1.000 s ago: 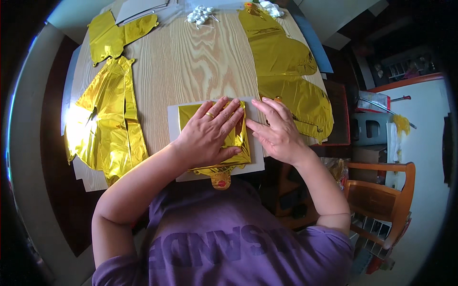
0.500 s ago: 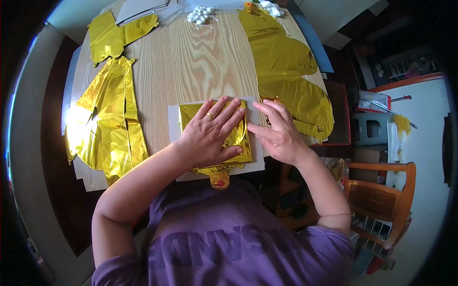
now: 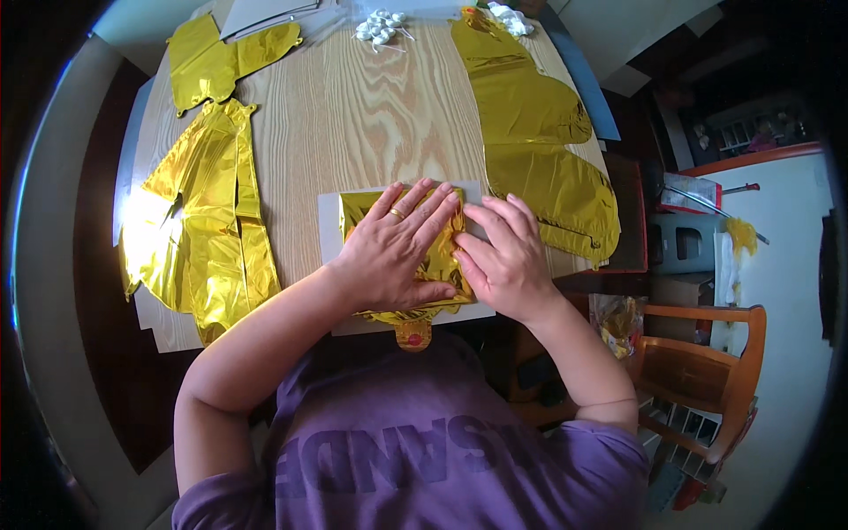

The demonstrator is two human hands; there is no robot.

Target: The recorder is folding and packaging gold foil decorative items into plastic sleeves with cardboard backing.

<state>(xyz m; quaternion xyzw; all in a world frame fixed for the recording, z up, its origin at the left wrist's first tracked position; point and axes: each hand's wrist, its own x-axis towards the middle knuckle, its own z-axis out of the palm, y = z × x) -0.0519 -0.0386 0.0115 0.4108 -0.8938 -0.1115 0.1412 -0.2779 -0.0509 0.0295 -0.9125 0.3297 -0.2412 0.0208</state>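
Observation:
A folded gold foil balloon (image 3: 352, 210) lies on a pale grey card (image 3: 329, 231) at the near edge of the table. My left hand (image 3: 389, 246) rests flat across it, palm down, fingers stretched out, a ring on one finger. My right hand (image 3: 511, 261) is at the foil's right edge, fingers bent, with thumb and forefinger tips close together on the foil there. A rounded tab (image 3: 413, 336) with a red spot hangs from the near side, past the card. The middle of the folded foil is hidden under my left hand.
Flat gold foil balloons lie at the left (image 3: 208, 212), at the far left (image 3: 201, 66) and along the right side (image 3: 530, 106). White bundles (image 3: 380, 28) sit at the far edge beside clear plastic. A wooden chair (image 3: 698, 371) stands at the right, below the tabletop.
My right hand has moved slightly left, its thumb and forefinger drawing together at the foil's right edge. My left hand stays flat. The view has shifted slightly.

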